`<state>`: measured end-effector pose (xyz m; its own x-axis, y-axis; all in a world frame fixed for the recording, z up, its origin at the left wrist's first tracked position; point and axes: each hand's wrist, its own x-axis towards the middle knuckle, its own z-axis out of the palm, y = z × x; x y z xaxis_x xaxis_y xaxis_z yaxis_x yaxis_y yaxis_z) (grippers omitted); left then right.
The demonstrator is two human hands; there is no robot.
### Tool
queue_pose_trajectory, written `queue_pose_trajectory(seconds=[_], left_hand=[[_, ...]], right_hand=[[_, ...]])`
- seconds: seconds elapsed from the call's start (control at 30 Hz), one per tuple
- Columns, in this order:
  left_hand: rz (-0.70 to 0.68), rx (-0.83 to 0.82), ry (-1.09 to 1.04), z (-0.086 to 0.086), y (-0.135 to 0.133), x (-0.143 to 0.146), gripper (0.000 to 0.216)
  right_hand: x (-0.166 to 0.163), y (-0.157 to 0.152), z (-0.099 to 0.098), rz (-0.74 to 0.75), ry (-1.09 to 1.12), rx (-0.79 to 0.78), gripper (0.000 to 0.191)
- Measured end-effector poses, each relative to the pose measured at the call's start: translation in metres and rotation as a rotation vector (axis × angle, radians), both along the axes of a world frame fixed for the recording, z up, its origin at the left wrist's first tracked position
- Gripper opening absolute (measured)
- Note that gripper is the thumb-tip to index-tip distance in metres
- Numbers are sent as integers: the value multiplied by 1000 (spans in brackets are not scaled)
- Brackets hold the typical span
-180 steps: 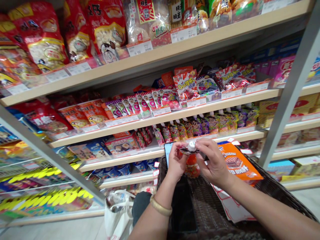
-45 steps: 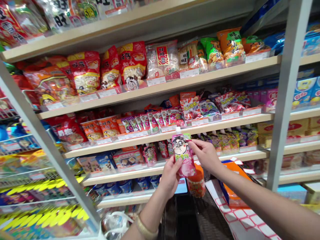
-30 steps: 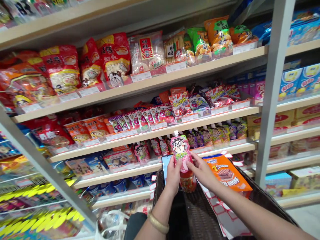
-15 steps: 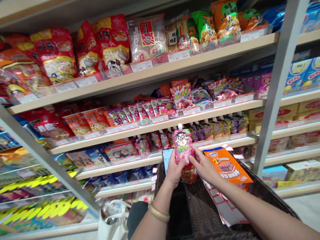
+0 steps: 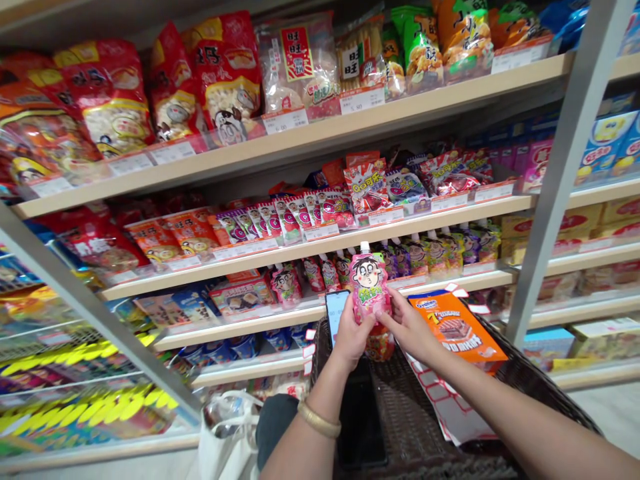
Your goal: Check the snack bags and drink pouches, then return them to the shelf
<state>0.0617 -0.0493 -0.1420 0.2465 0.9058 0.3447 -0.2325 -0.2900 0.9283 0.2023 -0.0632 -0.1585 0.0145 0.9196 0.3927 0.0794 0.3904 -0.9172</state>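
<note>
A pink spouted pouch [image 5: 369, 283] with a cartoon face and a white cap stands upright between my hands. My left hand [image 5: 354, 333] grips its lower left side, thumb across the front. From the lower right, my right hand [image 5: 404, 328] holds it too, thumb on the front near the other thumb. Behind the left hand is a phone with a lit screen [image 5: 336, 310]. Below the hands lies a dark brown woven basket [image 5: 407, 413]. In it are an orange snack bag [image 5: 460, 330], a red packet [image 5: 380, 345] and a black flat device [image 5: 361, 420].
Shelves [image 5: 280, 257] of packaged snacks run across the front, with similar spouted pouches [image 5: 435, 257] in a row. Grey posts [image 5: 555, 167] slant at both sides. A white tote bag [image 5: 227, 433] sits low, beside a dark-clad knee [image 5: 275, 427].
The view has shifted slightly, and the pouch appears a little higher and further right. Both hands keep their hold on it.
</note>
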Motion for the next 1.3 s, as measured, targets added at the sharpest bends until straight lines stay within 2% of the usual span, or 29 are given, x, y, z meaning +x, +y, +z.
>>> queue_pose_trajectory(seconds=[0.73, 1.0, 1.3], left_hand=[[-60, -13, -45, 2, -3, 0, 73], [-54, -35, -44, 2, -4, 0, 74], [4, 12, -31, 2, -4, 3, 62]], right_hand=[[0, 0, -3, 17, 35, 34, 58], [-1, -1, 0, 32, 90, 43, 49], [-5, -3, 12, 35, 232, -31, 35]])
